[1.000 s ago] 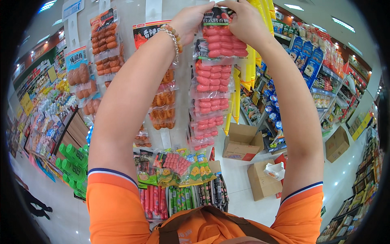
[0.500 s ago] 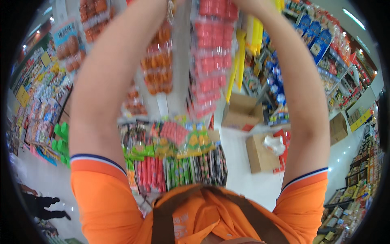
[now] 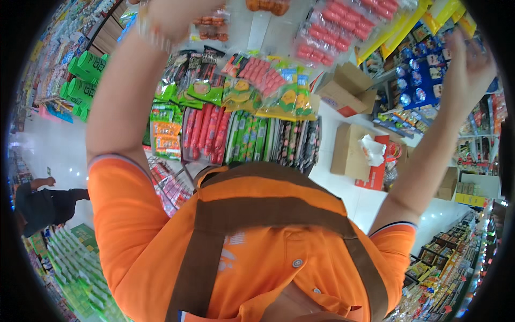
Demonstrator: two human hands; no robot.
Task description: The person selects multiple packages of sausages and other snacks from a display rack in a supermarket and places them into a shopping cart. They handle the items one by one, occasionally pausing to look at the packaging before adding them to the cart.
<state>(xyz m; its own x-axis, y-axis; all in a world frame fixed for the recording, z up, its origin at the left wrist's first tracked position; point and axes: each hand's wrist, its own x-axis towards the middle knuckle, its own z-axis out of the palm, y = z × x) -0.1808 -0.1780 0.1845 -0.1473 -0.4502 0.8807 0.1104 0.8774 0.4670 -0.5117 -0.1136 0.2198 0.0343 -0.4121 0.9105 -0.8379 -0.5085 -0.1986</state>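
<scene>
My left hand [image 3: 179, 13] is raised at the top edge, a bracelet [image 3: 153, 32] around its wrist; its fingers run out of view. Close to it hang clear packs of brown sausages [image 3: 212, 27]. My right hand [image 3: 475, 61] is held up at the far right, somewhat blurred, its fingers apart and nothing visible in them. It is nearest to the hanging yellow packets [image 3: 399, 32] and a blue hanging display of small packs [image 3: 421, 80]. Clear packs of pink sausages [image 3: 338, 29] hang between my arms. Another pink sausage pack [image 3: 263, 75] lies on green and yellow snack bags [image 3: 287, 99].
Below the hanging packs stands a bin of red, green and black stick packets [image 3: 206, 134]. Open cardboard boxes [image 3: 348, 150] sit on the white floor to the right. Green tubs [image 3: 88, 67] are stacked at left, where another person [image 3: 51, 204] stands. Stocked shelves line both sides.
My right hand has swung out to the right, away from the pink sausage packs. My view has tilted down, so the hanging packs sit higher and the bin shows more fully.
</scene>
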